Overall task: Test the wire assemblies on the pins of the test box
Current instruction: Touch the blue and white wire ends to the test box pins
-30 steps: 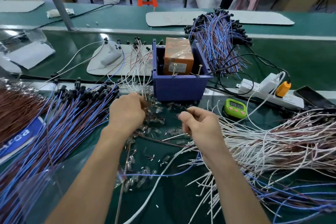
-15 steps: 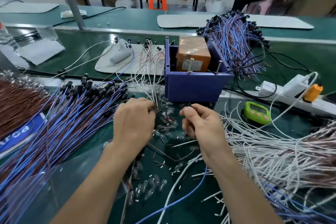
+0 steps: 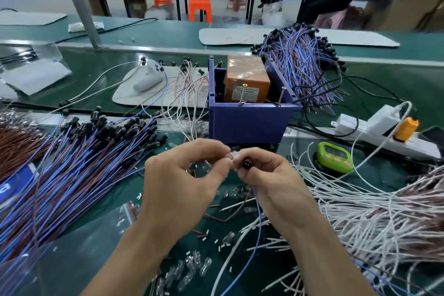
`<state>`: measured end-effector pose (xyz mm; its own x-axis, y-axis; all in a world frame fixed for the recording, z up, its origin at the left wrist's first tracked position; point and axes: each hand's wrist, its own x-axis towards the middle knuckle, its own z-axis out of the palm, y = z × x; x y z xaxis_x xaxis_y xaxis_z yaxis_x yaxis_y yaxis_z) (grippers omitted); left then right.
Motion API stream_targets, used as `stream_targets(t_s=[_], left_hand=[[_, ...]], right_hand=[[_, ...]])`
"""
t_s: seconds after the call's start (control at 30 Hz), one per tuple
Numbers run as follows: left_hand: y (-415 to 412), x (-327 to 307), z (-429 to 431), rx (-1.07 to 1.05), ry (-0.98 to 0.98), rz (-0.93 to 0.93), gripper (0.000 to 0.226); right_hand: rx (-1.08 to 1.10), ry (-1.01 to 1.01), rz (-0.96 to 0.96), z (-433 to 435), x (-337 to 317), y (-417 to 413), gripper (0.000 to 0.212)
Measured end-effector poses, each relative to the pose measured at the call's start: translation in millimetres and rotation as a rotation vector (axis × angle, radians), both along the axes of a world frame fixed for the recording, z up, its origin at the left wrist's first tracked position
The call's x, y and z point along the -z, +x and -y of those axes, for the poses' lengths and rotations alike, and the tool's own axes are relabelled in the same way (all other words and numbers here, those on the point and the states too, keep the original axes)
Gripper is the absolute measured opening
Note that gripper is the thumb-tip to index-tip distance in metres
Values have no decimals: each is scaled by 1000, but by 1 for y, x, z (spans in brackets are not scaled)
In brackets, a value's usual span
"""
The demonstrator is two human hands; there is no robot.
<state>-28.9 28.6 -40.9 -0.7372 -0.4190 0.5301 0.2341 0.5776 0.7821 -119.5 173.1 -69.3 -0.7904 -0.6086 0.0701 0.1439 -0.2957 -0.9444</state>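
The blue test box stands mid-table with an orange block inside and two metal pins rising at its front rim. Just in front of it, my left hand pinches a small clear glass bulb between thumb and fingertips. My right hand grips a black round socket whose blue and white wires hang down toward me. Bulb and socket are nearly touching between the two hands.
A big fan of blue-brown wire assemblies with black sockets lies left, another bundle behind the box, white wires right. Loose bulbs litter the green mat. A green timer and power strip sit right.
Both hands rose off the bulb pile and came together in front of the box. The left now pinches a bulb, and the right has turned the socket's open end toward it.
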Motion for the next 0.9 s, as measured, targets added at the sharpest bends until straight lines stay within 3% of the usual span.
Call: stream_targets(t_s=[0.27, 0.5, 0.7, 0.9], left_hand=[[7, -9, -5, 41, -64, -47, 18], [5, -6, -10, -78, -191, 5, 17], [3, -7, -16, -79, -35, 20, 9], [3, -8, -16, -40, -15, 39, 11]], right_hand=[[-49, -96, 112, -1, 4, -5, 25], [-61, -53, 135, -1, 0, 0, 29], [-29, -21, 80, -1, -4, 2, 33], [-1, 37, 45, 0, -4, 3, 30]])
